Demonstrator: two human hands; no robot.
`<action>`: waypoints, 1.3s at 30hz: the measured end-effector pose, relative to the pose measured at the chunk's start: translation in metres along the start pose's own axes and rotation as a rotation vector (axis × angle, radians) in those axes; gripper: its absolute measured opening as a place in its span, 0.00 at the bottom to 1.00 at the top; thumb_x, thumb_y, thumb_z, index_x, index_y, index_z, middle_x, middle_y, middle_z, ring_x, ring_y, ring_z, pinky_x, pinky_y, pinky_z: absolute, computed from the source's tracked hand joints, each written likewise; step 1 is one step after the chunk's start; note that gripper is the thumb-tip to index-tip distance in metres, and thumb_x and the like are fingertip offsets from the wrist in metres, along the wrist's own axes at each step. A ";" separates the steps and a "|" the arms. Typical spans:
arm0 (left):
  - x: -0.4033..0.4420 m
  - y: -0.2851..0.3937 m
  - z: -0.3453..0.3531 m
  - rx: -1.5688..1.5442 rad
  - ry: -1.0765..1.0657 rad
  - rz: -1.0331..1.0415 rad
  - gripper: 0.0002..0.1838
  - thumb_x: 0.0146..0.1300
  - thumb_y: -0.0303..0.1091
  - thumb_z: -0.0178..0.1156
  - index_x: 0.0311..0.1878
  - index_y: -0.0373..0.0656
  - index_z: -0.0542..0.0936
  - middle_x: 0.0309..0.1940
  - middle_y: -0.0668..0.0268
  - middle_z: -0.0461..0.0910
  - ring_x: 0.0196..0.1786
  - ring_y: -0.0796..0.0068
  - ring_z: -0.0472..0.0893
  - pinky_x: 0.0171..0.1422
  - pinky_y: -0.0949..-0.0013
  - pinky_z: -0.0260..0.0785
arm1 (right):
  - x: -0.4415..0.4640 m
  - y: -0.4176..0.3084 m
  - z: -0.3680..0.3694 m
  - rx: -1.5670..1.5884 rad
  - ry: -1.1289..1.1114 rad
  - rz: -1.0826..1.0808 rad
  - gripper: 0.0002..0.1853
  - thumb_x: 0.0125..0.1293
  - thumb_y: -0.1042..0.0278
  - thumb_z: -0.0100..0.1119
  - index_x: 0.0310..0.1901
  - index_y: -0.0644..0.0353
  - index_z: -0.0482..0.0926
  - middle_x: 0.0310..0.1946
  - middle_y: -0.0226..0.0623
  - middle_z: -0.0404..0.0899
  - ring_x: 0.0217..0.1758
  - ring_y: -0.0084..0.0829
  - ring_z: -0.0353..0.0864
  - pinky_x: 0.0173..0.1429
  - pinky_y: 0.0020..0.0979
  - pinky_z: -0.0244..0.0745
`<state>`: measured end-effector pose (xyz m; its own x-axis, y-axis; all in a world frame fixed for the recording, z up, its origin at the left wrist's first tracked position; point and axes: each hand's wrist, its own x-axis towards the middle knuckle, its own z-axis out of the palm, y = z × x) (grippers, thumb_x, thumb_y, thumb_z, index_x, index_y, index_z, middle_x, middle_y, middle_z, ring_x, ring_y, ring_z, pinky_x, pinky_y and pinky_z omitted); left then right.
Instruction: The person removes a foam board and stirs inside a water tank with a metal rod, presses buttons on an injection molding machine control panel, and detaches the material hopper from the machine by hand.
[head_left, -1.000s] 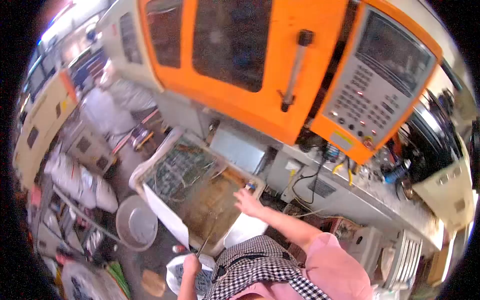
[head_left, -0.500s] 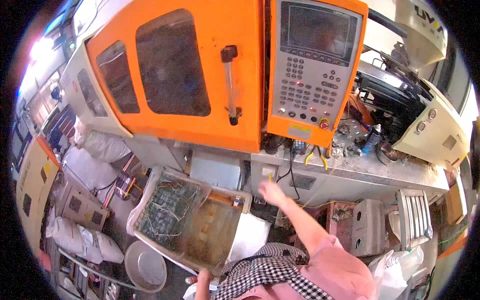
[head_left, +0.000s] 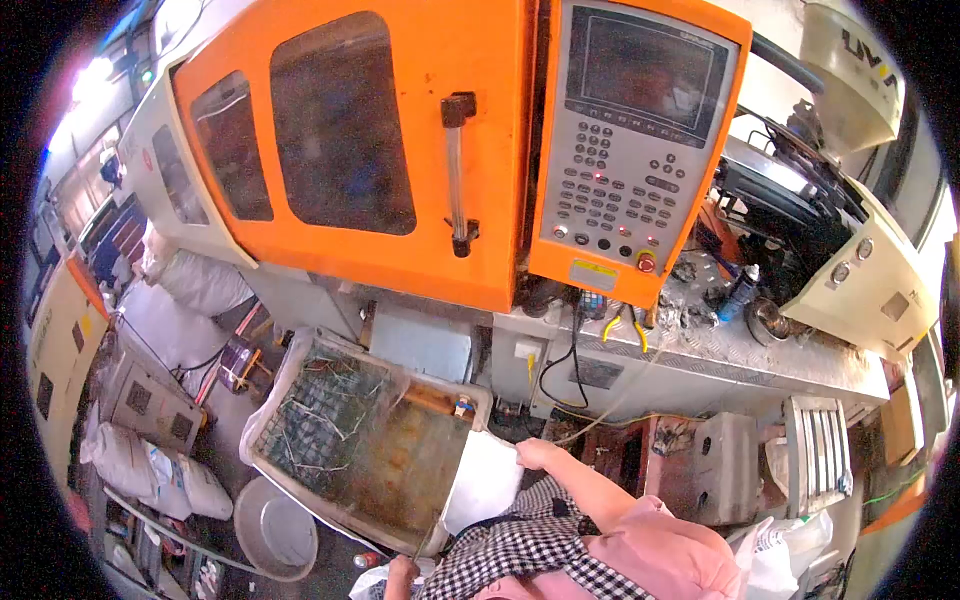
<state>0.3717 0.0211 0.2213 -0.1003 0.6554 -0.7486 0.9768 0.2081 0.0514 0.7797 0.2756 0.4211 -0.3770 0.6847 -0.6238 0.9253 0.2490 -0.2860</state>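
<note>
My right hand (head_left: 538, 454) is closed at the upper right corner of a white sheet (head_left: 484, 482), beside the tub. Low in the view, my left hand (head_left: 402, 570) is closed around the end of a thin rod (head_left: 427, 535) that reaches toward the tub's near edge. The large pale tub (head_left: 290, 480) holds brownish water, with dark green pieces and thin pale strands on its left side. A small blue and white fitting (head_left: 463, 405) sits at the tub's far right corner.
An orange machine (head_left: 350, 262) with a control panel (head_left: 625, 150) stands behind the tub. Yellow-handled pliers (head_left: 625, 328) hang at the bench edge (head_left: 700, 358). A round basin (head_left: 276, 528) and white sacks (head_left: 150, 478) are at left. Grey crates (head_left: 728, 465) stand at right.
My right hand has moved from in front of the machine's base down to the white sheet and closed there. My left hand is lower in the view, and the rod beside it shows again.
</note>
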 end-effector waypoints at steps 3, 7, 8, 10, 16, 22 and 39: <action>0.001 0.006 -0.001 0.045 0.046 0.022 0.15 0.42 0.35 0.58 0.36 0.41 0.82 0.41 0.52 0.79 0.45 0.57 0.79 0.51 0.62 0.71 | -0.006 -0.014 -0.008 0.020 0.021 -0.043 0.22 0.59 0.59 0.54 0.52 0.62 0.72 0.46 0.49 0.75 0.51 0.46 0.74 0.54 0.40 0.70; -0.019 0.012 -0.005 -0.428 -0.015 0.006 0.18 0.48 0.33 0.59 0.45 0.42 0.74 0.40 0.58 0.75 0.43 0.64 0.75 0.49 0.66 0.69 | -0.005 -0.022 0.003 0.049 0.021 -0.108 0.25 0.58 0.56 0.55 0.54 0.62 0.70 0.48 0.52 0.74 0.52 0.46 0.73 0.55 0.39 0.68; -0.087 0.035 -0.054 -0.739 0.039 0.103 0.21 0.50 0.32 0.59 0.49 0.41 0.72 0.42 0.60 0.73 0.45 0.67 0.73 0.50 0.66 0.67 | -0.003 -0.022 0.004 0.038 0.000 -0.113 0.25 0.57 0.56 0.56 0.53 0.62 0.71 0.48 0.51 0.74 0.52 0.46 0.73 0.56 0.39 0.68; -0.266 0.096 -0.167 -1.191 0.219 0.356 0.26 0.54 0.31 0.59 0.57 0.41 0.66 0.45 0.63 0.69 0.49 0.71 0.70 0.52 0.68 0.65 | -0.001 -0.014 0.011 0.031 -0.009 -0.128 0.25 0.54 0.55 0.57 0.51 0.60 0.73 0.47 0.49 0.75 0.50 0.46 0.74 0.55 0.39 0.69; -0.028 0.005 0.099 -0.563 -0.231 -0.240 0.08 0.47 0.28 0.56 0.29 0.35 0.81 0.25 0.53 0.80 0.27 0.57 0.81 0.31 0.60 0.74 | -0.034 -0.021 -0.006 0.058 -0.074 0.050 0.25 0.59 0.58 0.57 0.55 0.62 0.69 0.53 0.48 0.71 0.58 0.45 0.68 0.60 0.38 0.64; -0.160 0.061 -0.039 -0.604 0.228 -0.360 0.09 0.48 0.28 0.54 0.31 0.31 0.77 0.33 0.41 0.77 0.42 0.46 0.78 0.46 0.53 0.71 | -0.019 0.011 0.022 0.044 -0.153 0.076 0.26 0.59 0.58 0.57 0.56 0.64 0.69 0.53 0.48 0.72 0.58 0.43 0.69 0.60 0.37 0.65; -0.046 0.123 -0.149 -0.742 0.424 -0.115 0.17 0.56 0.41 0.50 0.32 0.34 0.79 0.33 0.44 0.78 0.40 0.47 0.78 0.47 0.54 0.70 | -0.033 0.096 0.084 0.163 -0.110 0.091 0.24 0.60 0.59 0.55 0.55 0.64 0.70 0.50 0.46 0.74 0.50 0.40 0.76 0.53 0.35 0.70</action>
<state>0.4682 0.1250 0.3605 -0.3977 0.7860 -0.4734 0.5942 0.6137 0.5199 0.8778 0.2193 0.3536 -0.3030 0.6181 -0.7254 0.9402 0.0695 -0.3334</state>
